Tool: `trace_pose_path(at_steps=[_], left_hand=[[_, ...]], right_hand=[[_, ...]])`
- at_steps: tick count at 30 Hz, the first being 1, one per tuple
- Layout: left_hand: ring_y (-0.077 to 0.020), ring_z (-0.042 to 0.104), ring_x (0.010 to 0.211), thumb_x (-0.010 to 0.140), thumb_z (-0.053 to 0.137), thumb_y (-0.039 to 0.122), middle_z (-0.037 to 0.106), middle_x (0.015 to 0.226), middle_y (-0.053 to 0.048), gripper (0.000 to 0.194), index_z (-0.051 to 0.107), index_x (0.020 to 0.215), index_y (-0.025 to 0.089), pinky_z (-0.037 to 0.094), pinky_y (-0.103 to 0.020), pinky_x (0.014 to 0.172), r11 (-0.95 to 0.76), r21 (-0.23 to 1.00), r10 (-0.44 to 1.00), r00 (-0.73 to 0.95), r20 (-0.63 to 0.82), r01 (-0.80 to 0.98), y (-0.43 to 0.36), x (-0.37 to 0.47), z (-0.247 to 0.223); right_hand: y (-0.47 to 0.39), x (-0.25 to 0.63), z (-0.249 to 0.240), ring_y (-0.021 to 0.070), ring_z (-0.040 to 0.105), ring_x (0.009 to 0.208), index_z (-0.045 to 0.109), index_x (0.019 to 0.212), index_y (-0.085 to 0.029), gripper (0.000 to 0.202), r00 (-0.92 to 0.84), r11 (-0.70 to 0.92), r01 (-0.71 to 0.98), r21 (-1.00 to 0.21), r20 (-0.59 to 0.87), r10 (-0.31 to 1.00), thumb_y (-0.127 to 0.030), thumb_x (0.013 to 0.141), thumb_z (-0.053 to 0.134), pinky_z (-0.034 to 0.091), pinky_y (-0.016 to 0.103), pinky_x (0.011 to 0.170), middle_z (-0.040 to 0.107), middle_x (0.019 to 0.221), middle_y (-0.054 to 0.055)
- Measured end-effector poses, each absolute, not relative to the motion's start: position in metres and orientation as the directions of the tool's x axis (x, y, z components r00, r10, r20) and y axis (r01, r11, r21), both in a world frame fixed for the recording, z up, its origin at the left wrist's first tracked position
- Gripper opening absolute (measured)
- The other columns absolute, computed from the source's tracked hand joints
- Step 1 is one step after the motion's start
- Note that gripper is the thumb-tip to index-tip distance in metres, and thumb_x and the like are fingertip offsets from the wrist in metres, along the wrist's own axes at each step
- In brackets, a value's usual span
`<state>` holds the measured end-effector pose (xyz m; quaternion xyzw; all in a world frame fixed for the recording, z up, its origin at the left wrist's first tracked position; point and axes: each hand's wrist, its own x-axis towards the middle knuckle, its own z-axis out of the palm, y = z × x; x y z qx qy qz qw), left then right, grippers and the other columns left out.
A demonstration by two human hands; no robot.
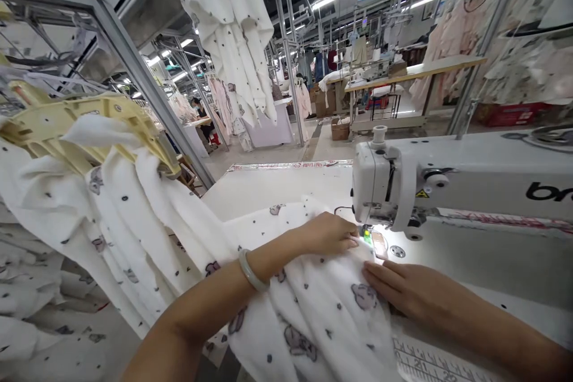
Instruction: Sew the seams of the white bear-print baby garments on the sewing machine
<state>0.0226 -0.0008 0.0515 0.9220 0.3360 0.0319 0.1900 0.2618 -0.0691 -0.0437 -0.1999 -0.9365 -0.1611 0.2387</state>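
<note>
White fabric (331, 310) printed with grey bears and small dark marks lies across the sewing machine's bed and hangs over the front edge. My left hand (329, 233), with a pale bangle (253, 271) on the wrist, pinches this fabric just left of the lit needle area. Beside the presser foot (367, 234) its fingertips are closed on the cloth. My right hand (398, 283) rests on the fabric's right edge with fingers stretched out flat, close to the needle plate. The white sewing machine (474, 173) stands over the right side of the table.
At left, a yellow clamp hanger (89, 122) holds more of the printed fabric. Another printed piece (228, 30) hangs above the table's far side. A grey metal post (138, 83) slants past the left. A measuring tape strip (430, 364) lies along the front edge.
</note>
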Motion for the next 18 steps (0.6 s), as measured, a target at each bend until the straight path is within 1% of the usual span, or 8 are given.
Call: trace_pose_path(at_steps=[2, 3, 5, 6, 7, 11, 15, 18], left_hand=[[-0.0229, 0.070, 0.092, 0.100, 0.060, 0.033, 0.077, 0.100, -0.006, 0.021, 0.067, 0.088, 0.018, 0.049, -0.030, 0.077, -0.632, 0.412, 0.657, 0.736, -0.163, 0.656, 0.001, 0.028, 0.063], [-0.0227, 0.069, 0.092, 0.099, 0.061, 0.034, 0.076, 0.099, -0.006, 0.023, 0.066, 0.084, 0.018, 0.048, -0.029, 0.075, -0.586, 0.431, 0.676, 0.707, -0.207, 0.686, 0.003, 0.031, 0.068], [-0.0223, 0.069, 0.094, 0.096, 0.063, 0.029, 0.076, 0.099, -0.005, 0.020, 0.065, 0.079, 0.018, 0.047, -0.028, 0.074, -0.507, 0.456, 0.709, 0.655, -0.263, 0.732, 0.006, 0.038, 0.073], [-0.0219, 0.069, 0.095, 0.094, 0.063, 0.026, 0.077, 0.101, -0.004, 0.018, 0.066, 0.078, 0.018, 0.047, -0.027, 0.074, -0.482, 0.465, 0.719, 0.638, -0.275, 0.743, 0.007, 0.042, 0.072], [-0.0215, 0.069, 0.095, 0.092, 0.064, 0.025, 0.077, 0.101, -0.004, 0.016, 0.067, 0.078, 0.018, 0.047, -0.027, 0.073, -0.462, 0.472, 0.727, 0.626, -0.282, 0.750, 0.009, 0.044, 0.071], [-0.0193, 0.070, 0.091, 0.091, 0.064, 0.026, 0.078, 0.096, -0.003, 0.014, 0.072, 0.084, 0.018, 0.048, -0.024, 0.071, -0.374, 0.497, 0.780, 0.555, -0.289, 0.783, 0.011, 0.046, 0.056], [-0.0191, 0.071, 0.092, 0.090, 0.067, 0.032, 0.079, 0.099, -0.002, 0.017, 0.076, 0.096, 0.018, 0.051, -0.024, 0.077, -0.320, 0.521, 0.829, 0.500, -0.250, 0.791, 0.009, 0.042, 0.046], [-0.0208, 0.071, 0.099, 0.090, 0.068, 0.032, 0.079, 0.105, -0.002, 0.017, 0.077, 0.097, 0.020, 0.051, -0.026, 0.086, -0.315, 0.525, 0.844, 0.487, -0.226, 0.790, 0.003, 0.042, 0.046]], right_hand=[[-0.070, 0.266, -0.041, 0.0244, 0.074, 0.103, 0.055, 0.146, -0.016, 0.052, -0.806, 0.884, 0.440, 0.156, 0.504, 0.312, -0.002, 0.098, 0.041, 0.065, 0.034, 0.082, 0.075, 0.122, 0.013], [-0.070, 0.268, -0.039, 0.0258, 0.074, 0.106, 0.056, 0.145, -0.015, 0.045, -0.798, 0.891, 0.441, 0.111, 0.503, 0.333, -0.009, 0.103, 0.044, 0.065, 0.036, 0.083, 0.074, 0.124, 0.014], [-0.071, 0.270, -0.036, 0.0277, 0.074, 0.108, 0.057, 0.142, -0.015, 0.036, -0.768, 0.892, 0.452, 0.013, 0.515, 0.382, -0.023, 0.108, 0.049, 0.066, 0.038, 0.083, 0.073, 0.124, 0.015], [-0.071, 0.271, -0.034, 0.0279, 0.074, 0.108, 0.059, 0.140, -0.015, 0.035, -0.752, 0.890, 0.454, -0.025, 0.526, 0.398, -0.027, 0.108, 0.051, 0.066, 0.039, 0.084, 0.073, 0.124, 0.015], [-0.071, 0.272, -0.033, 0.0274, 0.074, 0.107, 0.059, 0.138, -0.015, 0.033, -0.737, 0.889, 0.455, -0.047, 0.540, 0.406, -0.027, 0.109, 0.051, 0.066, 0.038, 0.084, 0.074, 0.124, 0.015], [-0.067, 0.272, -0.030, 0.0233, 0.074, 0.109, 0.061, 0.133, -0.016, 0.033, -0.694, 0.873, 0.482, -0.077, 0.574, 0.434, -0.012, 0.108, 0.040, 0.065, 0.034, 0.083, 0.074, 0.126, 0.013], [-0.061, 0.269, -0.025, 0.0234, 0.074, 0.105, 0.065, 0.122, -0.019, 0.027, -0.685, 0.862, 0.493, -0.119, 0.558, 0.469, -0.018, 0.109, 0.042, 0.065, 0.035, 0.079, 0.076, 0.120, 0.011], [-0.062, 0.266, -0.021, 0.0233, 0.074, 0.103, 0.068, 0.114, -0.021, 0.028, -0.691, 0.861, 0.482, -0.163, 0.534, 0.488, -0.018, 0.108, 0.042, 0.064, 0.037, 0.084, 0.077, 0.119, 0.011]])
